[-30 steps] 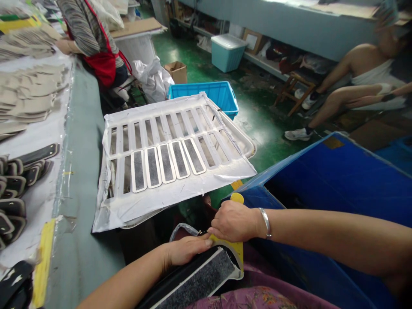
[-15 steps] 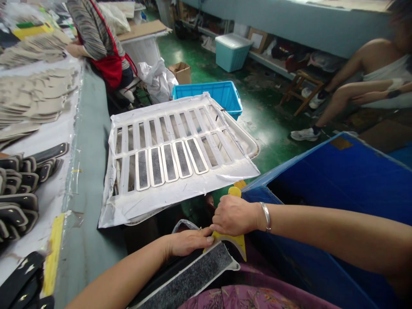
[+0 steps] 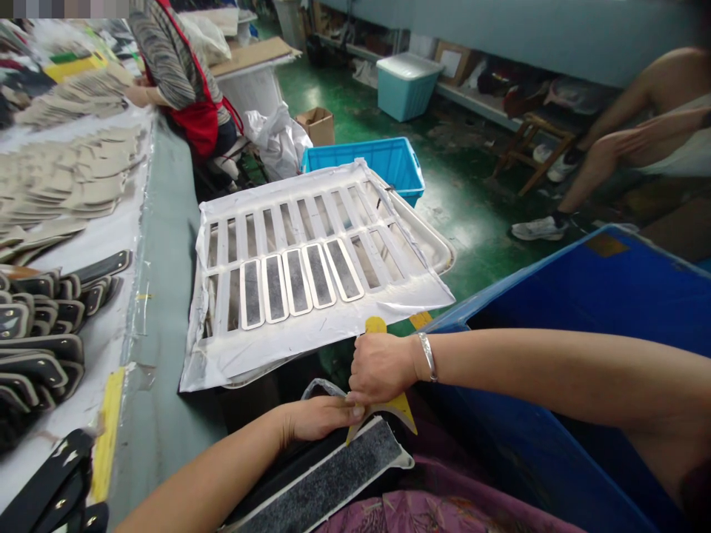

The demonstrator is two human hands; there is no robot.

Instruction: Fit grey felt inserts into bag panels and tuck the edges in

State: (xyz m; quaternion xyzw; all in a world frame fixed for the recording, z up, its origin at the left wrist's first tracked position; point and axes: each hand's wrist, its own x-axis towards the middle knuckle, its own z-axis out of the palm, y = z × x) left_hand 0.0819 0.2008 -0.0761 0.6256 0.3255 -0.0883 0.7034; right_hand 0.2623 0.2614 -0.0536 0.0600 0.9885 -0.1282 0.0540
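Observation:
My right hand (image 3: pixel 386 366) is closed round a yellow crescent-edged scraper (image 3: pixel 400 407), whose rounded top (image 3: pixel 375 324) shows above my fist. The tool's curved edge arches over the end of a dark grey fuzzy strip (image 3: pixel 327 481) with a pale border, lying slantwise across my lap. My left hand (image 3: pixel 319 418) lies flat beside the strip, fingers stretched out; its fingertips meet my right hand and the scraper. Beyond my hands, a slotted white frame (image 3: pixel 289 348) carries several grey strips with white borders (image 3: pixel 297 281).
On the left, a table (image 3: pixel 164 244) bears stacked black straps (image 3: pixel 38 355) and beige pieces (image 3: pixel 83 170). A large blue bin (image 3: pixel 555 311) stands at my right. Behind the frame are a light blue crate (image 3: pixel 361 155) and a person in a red apron (image 3: pixel 194 126). Another person sits at far right.
My right hand and the scraper have shifted slightly left and down, closer to my left hand. The strip on my lap has hardly moved. The whole view has shifted a little.

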